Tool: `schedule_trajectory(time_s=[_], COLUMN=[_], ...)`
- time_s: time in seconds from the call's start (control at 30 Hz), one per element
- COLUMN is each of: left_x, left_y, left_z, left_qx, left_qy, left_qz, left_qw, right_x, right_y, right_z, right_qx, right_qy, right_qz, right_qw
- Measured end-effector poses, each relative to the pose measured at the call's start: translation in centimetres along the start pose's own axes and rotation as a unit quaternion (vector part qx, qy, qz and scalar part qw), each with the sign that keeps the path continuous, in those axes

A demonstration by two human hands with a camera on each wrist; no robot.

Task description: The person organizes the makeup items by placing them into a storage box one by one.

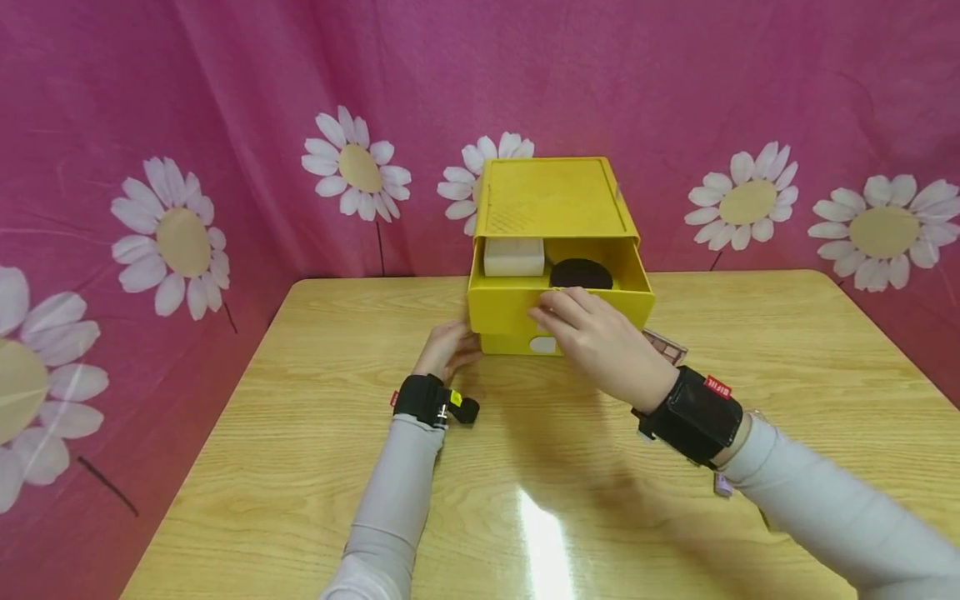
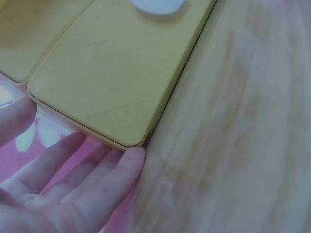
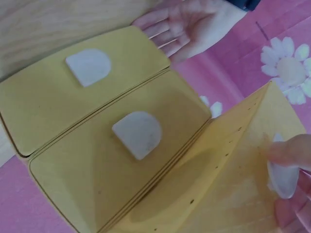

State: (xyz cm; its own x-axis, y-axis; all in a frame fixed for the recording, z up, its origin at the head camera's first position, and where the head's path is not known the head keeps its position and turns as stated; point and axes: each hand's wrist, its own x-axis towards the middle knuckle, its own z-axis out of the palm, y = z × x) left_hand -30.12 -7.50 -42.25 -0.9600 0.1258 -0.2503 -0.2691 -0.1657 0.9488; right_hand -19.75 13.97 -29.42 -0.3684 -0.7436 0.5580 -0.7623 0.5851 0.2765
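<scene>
A yellow drawer unit (image 1: pixel 555 196) stands at the back of the table, its top drawer (image 1: pixel 510 310) pulled out towards me. Inside the drawer are a white box (image 1: pixel 513 258) and a dark round object (image 1: pixel 581 273). My right hand (image 1: pixel 609 343) pinches the white handle (image 3: pixel 284 177) of that drawer between thumb and fingers. Two lower drawers, each with a white tab handle (image 3: pixel 138 135), are closed. Against the unit's left side, my left hand (image 1: pixel 444 350) rests with extended fingertips at its edge, near the bottom drawer (image 2: pixel 107 92).
A palette with several pans (image 1: pixel 665 346) lies right of the unit, partly behind my right hand. A small purple item (image 1: pixel 722 485) shows beside my right forearm, which hides other things there. A pink flowered curtain (image 1: pixel 555 75) hangs directly behind the wooden table (image 1: pixel 300 467).
</scene>
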Motion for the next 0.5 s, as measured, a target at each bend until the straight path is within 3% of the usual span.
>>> schedule_trajectory(time_s=[0.23, 0.5], left_x=[0.2, 0.2], left_y=[0.2, 0.0], left_z=[0.0, -0.1], left_qx=[-0.008, -0.012], left_qy=[-0.009, -0.013], left_qz=[-0.008, -0.007], left_qw=[0.9999, 0.9998], right_x=[0.8, 1.4], right_y=[2.0, 3.9], right_z=[1.2, 2.4], right_qx=[0.024, 0.05], right_qy=[0.013, -0.001], right_qz=[0.002, 0.028], right_qw=[1.0, 0.998])
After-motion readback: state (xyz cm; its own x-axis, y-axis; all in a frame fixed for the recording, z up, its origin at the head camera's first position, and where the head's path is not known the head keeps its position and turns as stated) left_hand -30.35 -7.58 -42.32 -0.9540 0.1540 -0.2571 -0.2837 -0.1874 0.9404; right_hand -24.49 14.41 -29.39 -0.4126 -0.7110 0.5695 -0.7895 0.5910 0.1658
